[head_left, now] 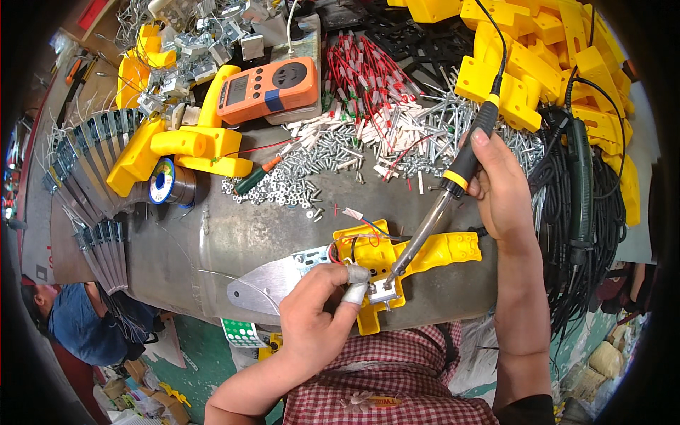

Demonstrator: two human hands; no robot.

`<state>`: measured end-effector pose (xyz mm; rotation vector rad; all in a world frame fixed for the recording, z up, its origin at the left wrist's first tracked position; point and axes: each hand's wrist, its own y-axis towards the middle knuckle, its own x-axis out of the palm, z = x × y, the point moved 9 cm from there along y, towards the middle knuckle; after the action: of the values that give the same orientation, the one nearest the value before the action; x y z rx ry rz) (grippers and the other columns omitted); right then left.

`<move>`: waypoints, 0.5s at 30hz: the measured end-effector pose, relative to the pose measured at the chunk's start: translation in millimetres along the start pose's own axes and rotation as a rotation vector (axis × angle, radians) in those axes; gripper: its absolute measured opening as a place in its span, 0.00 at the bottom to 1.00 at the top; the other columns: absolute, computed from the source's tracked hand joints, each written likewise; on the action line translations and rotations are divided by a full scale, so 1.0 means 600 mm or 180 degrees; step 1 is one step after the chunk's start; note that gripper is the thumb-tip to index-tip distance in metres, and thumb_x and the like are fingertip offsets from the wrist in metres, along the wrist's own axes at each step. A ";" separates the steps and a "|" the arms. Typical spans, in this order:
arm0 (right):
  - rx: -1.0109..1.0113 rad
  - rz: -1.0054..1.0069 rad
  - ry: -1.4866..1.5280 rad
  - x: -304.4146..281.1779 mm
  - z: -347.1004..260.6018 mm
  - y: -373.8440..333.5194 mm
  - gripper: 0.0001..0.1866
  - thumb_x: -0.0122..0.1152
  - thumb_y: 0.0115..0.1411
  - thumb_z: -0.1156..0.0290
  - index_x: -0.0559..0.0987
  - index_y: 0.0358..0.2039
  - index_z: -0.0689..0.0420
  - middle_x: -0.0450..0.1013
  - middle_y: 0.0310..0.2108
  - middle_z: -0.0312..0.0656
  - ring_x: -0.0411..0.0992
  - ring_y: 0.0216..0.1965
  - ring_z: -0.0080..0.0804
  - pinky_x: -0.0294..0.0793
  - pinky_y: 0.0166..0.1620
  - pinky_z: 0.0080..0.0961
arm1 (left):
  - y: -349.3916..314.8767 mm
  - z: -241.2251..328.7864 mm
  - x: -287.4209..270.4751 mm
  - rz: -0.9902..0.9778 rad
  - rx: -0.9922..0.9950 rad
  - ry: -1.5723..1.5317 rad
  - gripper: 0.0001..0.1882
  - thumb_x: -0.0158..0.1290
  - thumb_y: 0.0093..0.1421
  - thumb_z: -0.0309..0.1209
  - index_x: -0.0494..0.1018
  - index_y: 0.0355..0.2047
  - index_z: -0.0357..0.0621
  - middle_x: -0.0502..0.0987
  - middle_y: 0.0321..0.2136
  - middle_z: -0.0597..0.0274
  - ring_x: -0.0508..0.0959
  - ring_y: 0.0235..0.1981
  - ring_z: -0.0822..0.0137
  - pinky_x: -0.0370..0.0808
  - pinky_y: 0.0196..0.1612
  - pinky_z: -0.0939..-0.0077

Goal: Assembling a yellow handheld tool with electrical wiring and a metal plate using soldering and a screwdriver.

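Observation:
My right hand [504, 180] is closed around the black and yellow handle of a soldering iron [428, 225]. The iron slants down to the left, its tip at a small white and metal switch [384, 292]. That switch lies over an open yellow plastic handle shell [443, 249], from which a flat grey metal blade [263, 285] extends leftward. Beside the switch, my left hand [312, 315], with white coverings on thumb and forefinger, is pinched shut. A thin solder wire [227, 273] runs over the blade into this hand; its end is hidden by the fingers.
Behind the work lie loose screws [312, 166], red-wired parts [361, 71] and an orange meter [268, 90]. A solder spool [172, 183] and several metal blades [99, 152] stand left. Yellow shells [524, 57] and black cables [602, 205] crowd the right. Another person [92, 322] sits lower left.

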<state>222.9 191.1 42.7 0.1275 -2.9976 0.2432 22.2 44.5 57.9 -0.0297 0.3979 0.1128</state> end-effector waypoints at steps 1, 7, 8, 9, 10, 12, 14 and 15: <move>-0.0004 0.0005 -0.0001 0.000 0.000 0.000 0.13 0.49 0.64 0.57 0.71 0.32 0.53 0.65 0.21 0.28 0.58 0.20 0.11 0.54 0.23 0.09 | 0.000 0.000 0.000 0.0005 -0.0032 0.0009 0.07 0.54 0.54 0.17 0.72 0.34 0.37 0.74 0.32 0.64 0.73 0.28 0.80 0.70 0.31 0.87; -0.0065 -0.0016 -0.0009 0.000 -0.003 0.000 0.13 0.49 0.64 0.57 0.71 0.32 0.53 0.65 0.21 0.28 0.58 0.20 0.11 0.54 0.23 0.10 | -0.007 -0.024 0.005 -0.0152 -0.0320 0.0061 0.13 0.52 0.55 0.16 0.67 0.41 0.36 0.74 0.33 0.62 0.75 0.31 0.77 0.72 0.34 0.85; -0.0069 -0.0016 -0.0006 -0.001 -0.003 0.000 0.13 0.49 0.64 0.57 0.71 0.32 0.53 0.65 0.21 0.28 0.58 0.20 0.11 0.54 0.23 0.10 | -0.007 -0.023 0.005 -0.0152 -0.0316 0.0063 0.13 0.52 0.55 0.16 0.67 0.41 0.36 0.74 0.33 0.62 0.75 0.31 0.77 0.72 0.34 0.85; -0.0069 -0.0049 -0.0021 0.000 -0.002 0.000 0.13 0.49 0.64 0.57 0.71 0.32 0.54 0.65 0.21 0.28 0.58 0.20 0.11 0.55 0.23 0.10 | -0.006 -0.021 0.006 -0.0145 -0.0307 -0.0035 0.15 0.52 0.56 0.16 0.65 0.43 0.36 0.75 0.33 0.61 0.75 0.32 0.76 0.72 0.35 0.84; -0.0068 -0.0083 -0.0036 0.001 -0.001 0.001 0.13 0.49 0.64 0.57 0.71 0.32 0.54 0.65 0.21 0.28 0.58 0.20 0.11 0.55 0.23 0.10 | -0.005 -0.020 0.006 -0.0140 -0.0299 -0.0132 0.17 0.51 0.56 0.16 0.63 0.46 0.36 0.75 0.34 0.60 0.76 0.34 0.75 0.72 0.36 0.84; -0.0082 -0.0091 -0.0069 0.002 -0.003 -0.001 0.13 0.49 0.64 0.57 0.71 0.32 0.54 0.65 0.21 0.28 0.58 0.20 0.11 0.55 0.23 0.10 | -0.004 -0.017 0.007 -0.0110 -0.0395 -0.0287 0.18 0.51 0.56 0.16 0.62 0.46 0.37 0.75 0.34 0.60 0.76 0.34 0.75 0.72 0.36 0.83; -0.0093 -0.0092 -0.0104 0.000 -0.003 -0.001 0.14 0.49 0.64 0.57 0.71 0.32 0.54 0.65 0.21 0.28 0.58 0.20 0.11 0.55 0.24 0.10 | -0.004 -0.020 0.008 -0.0088 -0.0493 -0.0444 0.18 0.50 0.57 0.16 0.61 0.47 0.37 0.75 0.35 0.60 0.75 0.35 0.75 0.72 0.37 0.83; -0.0100 -0.0108 -0.0110 0.000 -0.002 0.000 0.14 0.49 0.64 0.57 0.72 0.32 0.54 0.65 0.21 0.28 0.58 0.21 0.11 0.55 0.24 0.10 | -0.004 -0.022 0.009 -0.0101 -0.0502 -0.0425 0.18 0.50 0.56 0.16 0.61 0.46 0.37 0.74 0.35 0.59 0.76 0.34 0.75 0.72 0.37 0.83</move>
<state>223.3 191.1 43.7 0.1809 -3.0292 0.1924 22.2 41.7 44.0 -0.1830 0.2544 0.1138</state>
